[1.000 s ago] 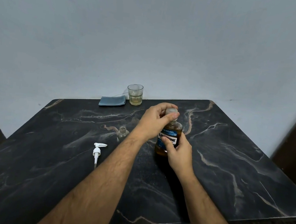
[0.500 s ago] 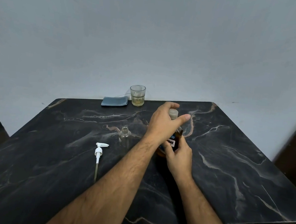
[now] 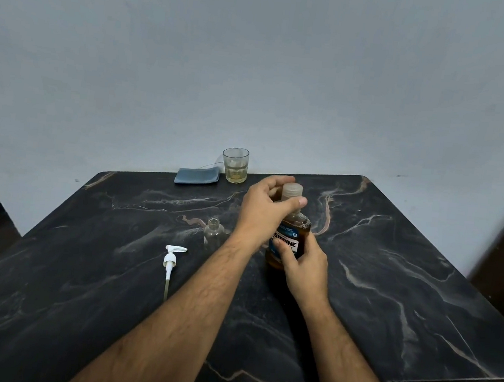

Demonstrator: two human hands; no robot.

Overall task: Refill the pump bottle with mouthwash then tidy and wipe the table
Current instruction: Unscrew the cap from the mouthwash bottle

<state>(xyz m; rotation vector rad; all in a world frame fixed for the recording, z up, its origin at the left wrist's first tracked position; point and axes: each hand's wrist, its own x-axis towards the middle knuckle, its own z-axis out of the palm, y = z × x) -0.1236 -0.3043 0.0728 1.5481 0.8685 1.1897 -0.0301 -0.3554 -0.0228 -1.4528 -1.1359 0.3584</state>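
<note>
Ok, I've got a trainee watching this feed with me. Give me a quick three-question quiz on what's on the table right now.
1. True or false: the pump head is screwed onto the small clear bottle.
2. Which hand grips the cap of the mouthwash bottle? A) left hand B) right hand C) neither
3. Fill in: the folded blue cloth lies at the table's far edge, just left of the ____.

Key:
1. False. The pump head lies on the table, apart from the open small bottle.
2. A. The right hand holds the bottle's body.
3. Glass, which has a little yellowish liquid in it.
</note>
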